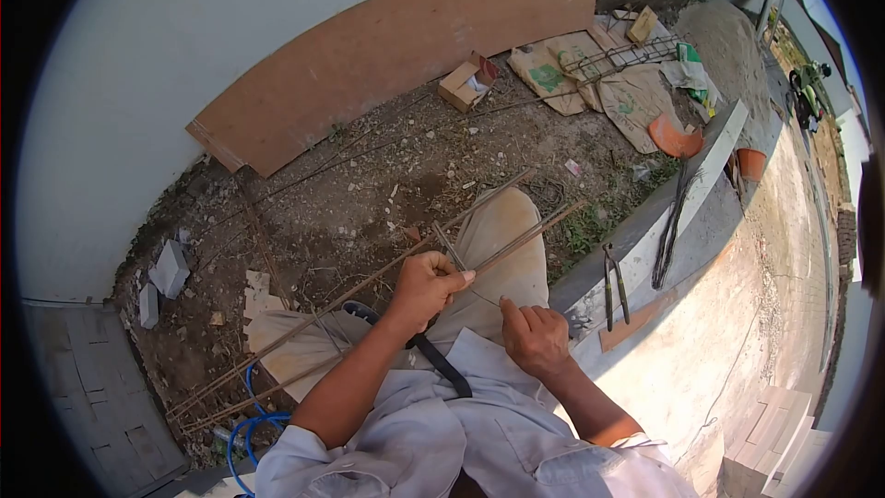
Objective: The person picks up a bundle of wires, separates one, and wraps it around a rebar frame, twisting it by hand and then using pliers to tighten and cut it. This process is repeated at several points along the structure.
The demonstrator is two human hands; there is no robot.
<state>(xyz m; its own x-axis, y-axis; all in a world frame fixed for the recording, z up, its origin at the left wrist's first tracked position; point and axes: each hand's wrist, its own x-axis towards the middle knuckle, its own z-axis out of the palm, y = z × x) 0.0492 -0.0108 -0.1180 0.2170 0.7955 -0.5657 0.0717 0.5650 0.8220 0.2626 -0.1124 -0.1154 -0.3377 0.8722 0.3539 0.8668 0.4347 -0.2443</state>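
Note:
A long frame of thin steel rebar lies slantwise across my lap, with small crosswise stirrups between its bars. My left hand is closed around the frame beside a stirrup, thumb and forefinger pressed together near the lower bars. Between both hands runs a thin tie wire. Its near end is pinched by my right hand, with fingers curled, just below the frame. Pincers with dark handles rest on the concrete ledge to my right. A bundle of dark tie wire lies farther along that ledge.
A plywood sheet leans on the white wall. Near it are an open cardboard box, paper sacks and another rebar frame. An orange broken pot sits by the concrete ledge. A blue hose curls at lower left.

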